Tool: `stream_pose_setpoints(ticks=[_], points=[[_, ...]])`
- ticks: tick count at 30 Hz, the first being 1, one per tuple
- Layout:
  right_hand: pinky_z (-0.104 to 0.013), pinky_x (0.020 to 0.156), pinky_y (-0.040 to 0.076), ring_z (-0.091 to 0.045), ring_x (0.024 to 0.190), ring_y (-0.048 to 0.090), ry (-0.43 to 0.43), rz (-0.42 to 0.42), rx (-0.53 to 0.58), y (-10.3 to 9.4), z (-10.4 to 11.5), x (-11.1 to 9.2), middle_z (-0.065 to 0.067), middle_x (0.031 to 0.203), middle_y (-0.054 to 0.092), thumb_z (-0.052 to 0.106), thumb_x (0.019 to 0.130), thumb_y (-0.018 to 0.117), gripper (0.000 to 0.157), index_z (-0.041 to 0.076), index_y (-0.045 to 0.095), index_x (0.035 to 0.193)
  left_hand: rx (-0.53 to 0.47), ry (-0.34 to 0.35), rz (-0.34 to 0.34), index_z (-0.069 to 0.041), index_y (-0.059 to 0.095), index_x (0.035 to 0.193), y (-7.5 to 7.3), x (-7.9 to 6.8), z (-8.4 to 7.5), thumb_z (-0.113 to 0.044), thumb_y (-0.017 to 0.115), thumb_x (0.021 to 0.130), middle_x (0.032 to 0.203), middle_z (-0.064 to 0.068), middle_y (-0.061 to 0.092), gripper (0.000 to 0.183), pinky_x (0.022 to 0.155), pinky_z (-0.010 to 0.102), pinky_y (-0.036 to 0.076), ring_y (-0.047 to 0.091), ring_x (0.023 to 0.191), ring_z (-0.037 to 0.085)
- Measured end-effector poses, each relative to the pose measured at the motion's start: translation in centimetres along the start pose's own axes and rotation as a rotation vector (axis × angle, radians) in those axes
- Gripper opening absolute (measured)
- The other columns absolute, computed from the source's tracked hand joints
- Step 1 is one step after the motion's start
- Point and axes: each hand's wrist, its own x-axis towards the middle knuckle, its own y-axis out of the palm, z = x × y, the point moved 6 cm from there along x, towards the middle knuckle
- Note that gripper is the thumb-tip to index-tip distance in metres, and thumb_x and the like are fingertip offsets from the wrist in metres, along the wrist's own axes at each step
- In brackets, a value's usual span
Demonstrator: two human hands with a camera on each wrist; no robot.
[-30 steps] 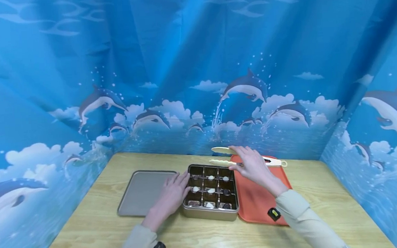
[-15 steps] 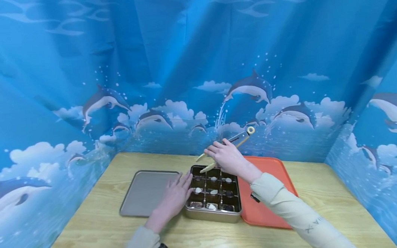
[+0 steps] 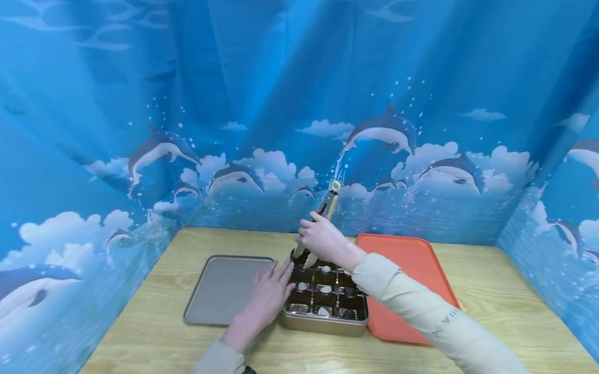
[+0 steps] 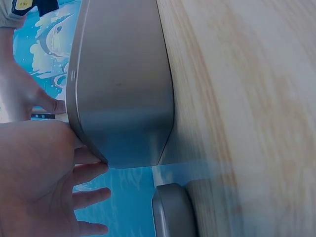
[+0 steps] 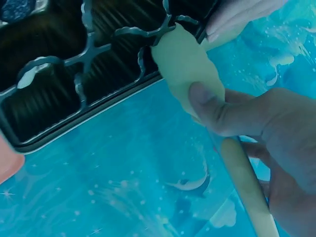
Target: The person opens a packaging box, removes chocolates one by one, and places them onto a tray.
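In the head view, my right hand (image 3: 327, 239) grips cream-tipped tongs (image 3: 332, 201), tips down at the far-left compartment of a metal tin (image 3: 327, 325). The right wrist view has my thumb pressing one broad, wavy-edged tong arm (image 5: 185, 64) over the tin's divider (image 5: 89, 55). Whether the tips hold anything is hidden. Dark compartments contain small pieces like chocolates, some white (image 3: 326, 289), some dark (image 3: 349, 314). My left hand (image 3: 264, 299) rests against the tin's left side, fingers spread; the left wrist view shows those fingers (image 4: 91, 197) at the tin's corner.
Left of the tin lies a flat grey lid or tray (image 3: 223, 290), partly behind my left hand. An orange-red tray (image 3: 405, 260) lies on the right, beneath my right forearm. Both rest on the wooden table (image 3: 149, 330), with a blue dolphin-print curtain (image 3: 254, 99) behind.
My right hand has carried the tongs left from above the red tray and tin edge, turning their tips down into the far-left compartment. The left hand stays at the tin's side.
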Motion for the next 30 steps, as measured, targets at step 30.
stream_pose_setpoints(ticks=[30], points=[[-0.038,0.11,0.041,-0.012,0.113,0.059,0.012,0.017,0.002,0.0,1.3,1.1,0.015,0.108,0.074,0.022,0.094,0.074,0.013,0.03,0.079,0.103,0.002,0.011,-0.027,-0.004,0.049,0.148,-0.1,0.1,-0.1,-0.031,0.051,0.107,0.158,0.013,0.041,0.049,0.114,0.07,0.031,0.038,0.144,0.043]])
